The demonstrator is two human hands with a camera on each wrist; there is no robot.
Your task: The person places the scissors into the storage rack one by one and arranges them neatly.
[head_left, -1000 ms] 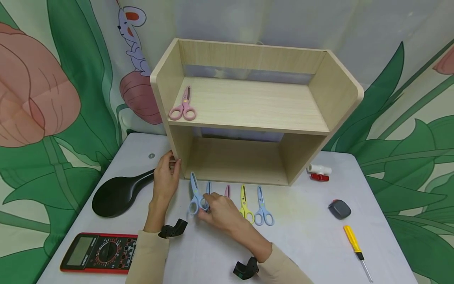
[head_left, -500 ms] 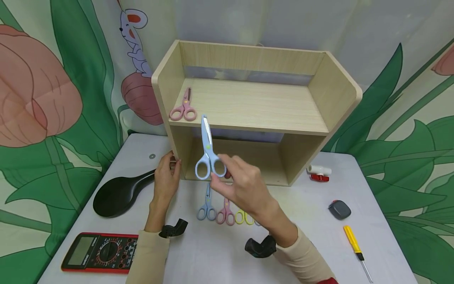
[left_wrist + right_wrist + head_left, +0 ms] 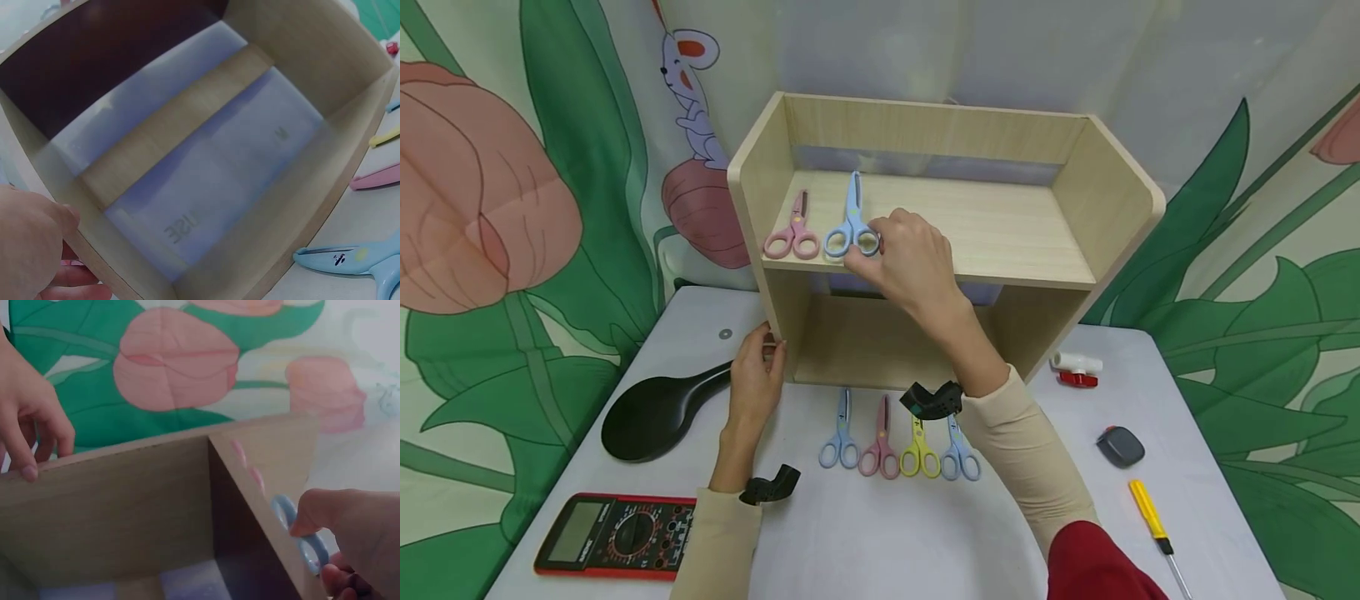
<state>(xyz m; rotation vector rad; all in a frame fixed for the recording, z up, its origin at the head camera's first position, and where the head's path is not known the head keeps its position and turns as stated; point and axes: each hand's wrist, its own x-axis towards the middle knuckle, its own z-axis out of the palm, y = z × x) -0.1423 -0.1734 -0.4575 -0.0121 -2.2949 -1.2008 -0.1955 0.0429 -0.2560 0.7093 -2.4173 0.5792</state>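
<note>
Printed cloth backdrop (image 3: pixel 467 192), large flowers and leaves, behind everything; white table (image 3: pixel 880 533) before it; pale wooden shelf unit (image 3: pixel 1000 229), two levels, standing toward the table's far side. Black spoon (image 3: pixel 643 417) left of the unit, its handle running behind the left hand; red-edged multimeter (image 3: pixel 625 536) at near left, partly covered by a sleeve.

Left hand (image 3: pixel 756 379) holds the front edge of the unit's left panel, fingers bent; right hand (image 3: pixel 917 258) over the upper level, thumb and fingers pinching the right handle ring of the blue scissors (image 3: pixel 853 221) — blades toward the back, just right of pink scissors (image 3: pixel 794 229) lying on that board; whether the blue pair touches the board, cannot tell.

Yellow-handled screwdriver (image 3: pixel 1150 512) at far right; below the unit's front, a row of four scissors on the table — blue, pink, yellow, blue, left to right; white pipe fitting (image 3: pixel 1077 363) with red handle right of the unit; dark grey block (image 3: pixel 1121 447) between fitting and screwdriver; small grey disc (image 3: pixel 725 334) beyond the spoon.
</note>
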